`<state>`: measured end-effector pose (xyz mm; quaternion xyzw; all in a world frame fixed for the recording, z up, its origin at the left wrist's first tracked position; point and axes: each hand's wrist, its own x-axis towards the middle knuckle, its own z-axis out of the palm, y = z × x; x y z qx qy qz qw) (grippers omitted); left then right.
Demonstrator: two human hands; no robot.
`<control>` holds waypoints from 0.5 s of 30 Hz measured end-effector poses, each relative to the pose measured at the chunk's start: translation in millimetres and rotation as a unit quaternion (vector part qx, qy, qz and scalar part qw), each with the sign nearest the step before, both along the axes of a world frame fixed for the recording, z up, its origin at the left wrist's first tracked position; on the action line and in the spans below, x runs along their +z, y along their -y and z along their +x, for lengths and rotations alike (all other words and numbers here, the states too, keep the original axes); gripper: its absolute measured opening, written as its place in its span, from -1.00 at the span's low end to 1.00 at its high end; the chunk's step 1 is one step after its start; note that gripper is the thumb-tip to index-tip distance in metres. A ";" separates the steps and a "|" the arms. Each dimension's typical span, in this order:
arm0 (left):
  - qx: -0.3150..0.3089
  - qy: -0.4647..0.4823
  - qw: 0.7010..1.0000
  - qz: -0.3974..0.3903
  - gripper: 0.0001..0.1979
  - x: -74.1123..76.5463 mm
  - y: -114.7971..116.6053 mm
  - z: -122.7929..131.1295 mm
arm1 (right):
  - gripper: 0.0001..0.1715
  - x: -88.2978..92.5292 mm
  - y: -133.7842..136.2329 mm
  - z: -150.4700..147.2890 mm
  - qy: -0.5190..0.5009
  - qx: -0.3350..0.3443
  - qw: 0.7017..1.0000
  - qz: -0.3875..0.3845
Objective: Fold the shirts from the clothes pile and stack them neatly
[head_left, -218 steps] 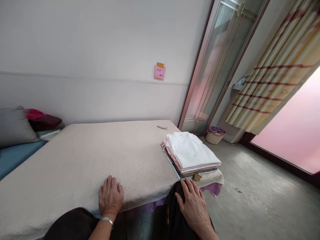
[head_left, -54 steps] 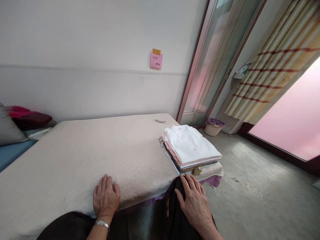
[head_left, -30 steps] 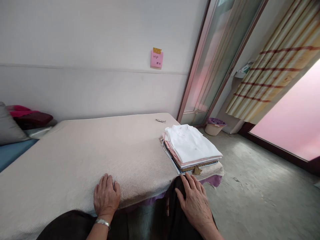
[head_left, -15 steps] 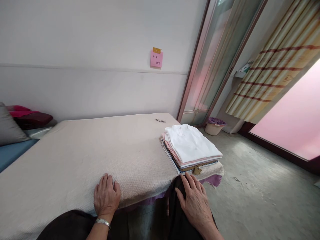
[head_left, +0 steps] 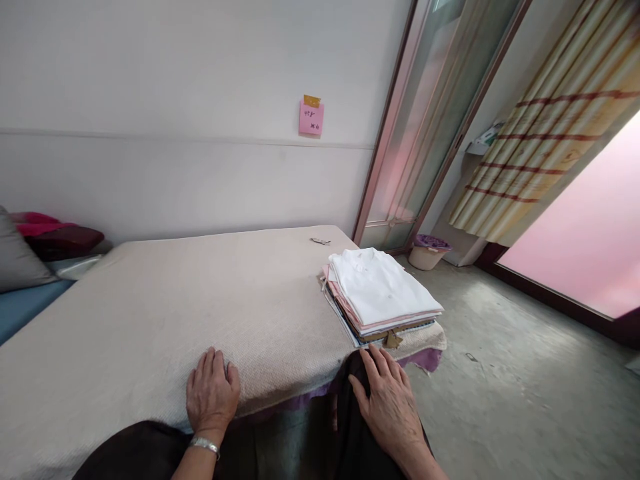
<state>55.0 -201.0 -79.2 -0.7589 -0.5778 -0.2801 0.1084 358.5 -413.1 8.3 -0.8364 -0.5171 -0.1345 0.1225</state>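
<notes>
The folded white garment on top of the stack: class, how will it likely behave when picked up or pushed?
The white garment would probably flop open if lifted by one edge, being folded cloth. Pushed sideways, it may slide or ruck up, since it lies flat on other folded layers.

Pale wall [head_left: 200, 73], grey floor [head_left: 505, 387]; striped curtain [head_left: 545, 133] beside pink-lit pane [head_left: 585, 247].

the bed [head_left: 210, 287] is open; stacked clothes [head_left: 385, 290] block right.
</notes>
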 end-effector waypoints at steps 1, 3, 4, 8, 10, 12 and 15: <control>0.000 0.001 1.000 -0.001 -0.62 0.6 0.3 0.0 | -0.42 0.1 -0.1 0.0 0.001 0.000 1.000 -0.001; 0.000 0.002 1.000 -0.002 -0.62 1.3 0.5 0.1 | -0.42 -0.2 0.0 0.1 0.002 -0.001 1.000 -0.002; 0.001 -0.001 1.000 -0.003 -0.62 1.4 0.4 0.2 | -0.42 -0.5 0.1 0.2 0.002 -0.001 1.000 -0.003; 0.007 -0.003 1.000 -0.005 -0.61 1.0 0.3 0.6 | -0.41 -2.2 0.7 0.9 0.004 -0.002 1.000 -0.008; 0.007 0.000 1.000 -0.005 -0.61 0.7 0.5 0.8 | -0.41 -2.8 0.9 0.9 0.003 -0.003 1.000 -0.009; 0.007 -0.004 1.000 -0.005 -0.61 0.3 0.4 0.8 | -0.41 -2.5 1.1 0.7 0.003 -0.002 1.000 -0.009; 0.007 -0.008 1.000 -0.004 -0.61 -0.9 -0.6 0.5 | -0.42 -0.3 1.0 -0.2 0.004 -0.002 1.000 -0.010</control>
